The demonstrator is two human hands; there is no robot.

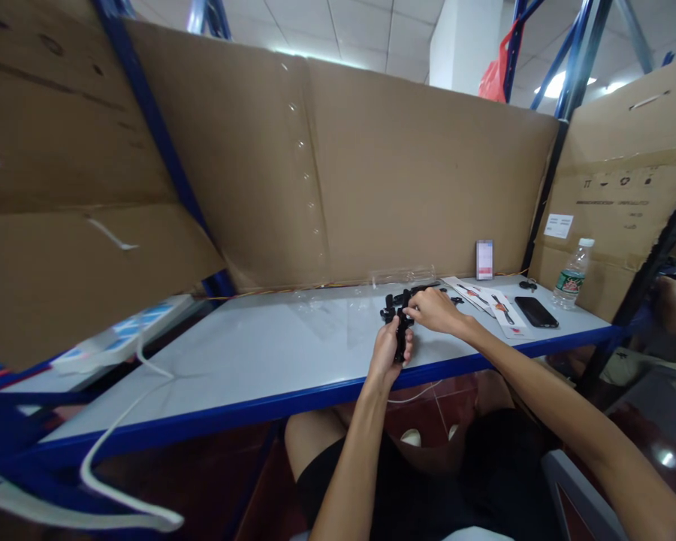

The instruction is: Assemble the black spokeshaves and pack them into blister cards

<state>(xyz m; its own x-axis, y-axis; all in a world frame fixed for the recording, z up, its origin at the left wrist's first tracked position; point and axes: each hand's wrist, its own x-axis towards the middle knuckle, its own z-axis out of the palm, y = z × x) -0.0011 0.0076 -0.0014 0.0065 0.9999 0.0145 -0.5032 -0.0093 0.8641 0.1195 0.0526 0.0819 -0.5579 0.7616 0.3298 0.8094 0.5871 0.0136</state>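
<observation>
"What are the fingers doing?"

"The left hand (pixel 386 350) is wrapped around the lower part of a black gadget (pixel 401 347), clamped on it like a handle. The right hand (pixel 436 309) has its fingers bent and drawn together on the gadget's upper part; they seem to pinch it. Whether a small piece sits between those fingertips, I can't tell."

"So where is the gadget exactly?"

"In the hands, over the front part of the table (pixel 270 342), between the left palm and the right fingertips."

"And which step is that?"

"I'd judge it to be fitting or adjusting something at the upper end: left steadies, right does the fine work. The next move would call for a firm left grip and a light, precise pinch or turn from the right."

"What lies just past the fingers?"

"More black parts (pixel 427 287), right behind the right hand's fingers, and clear wrapping (pixel 366 300) beyond the left ones."

"Further out?"

"To the right of the fingers, printed cards (pixel 507 312), then a black phone (pixel 536 312) lying flat. Farther back on that side, a lit phone (pixel 484 260) stands against the cardboard (pixel 399 173), with keys (pixel 528 285) near it. Farthest right on the table, an upright bottle (pixel 570 279)."
</observation>
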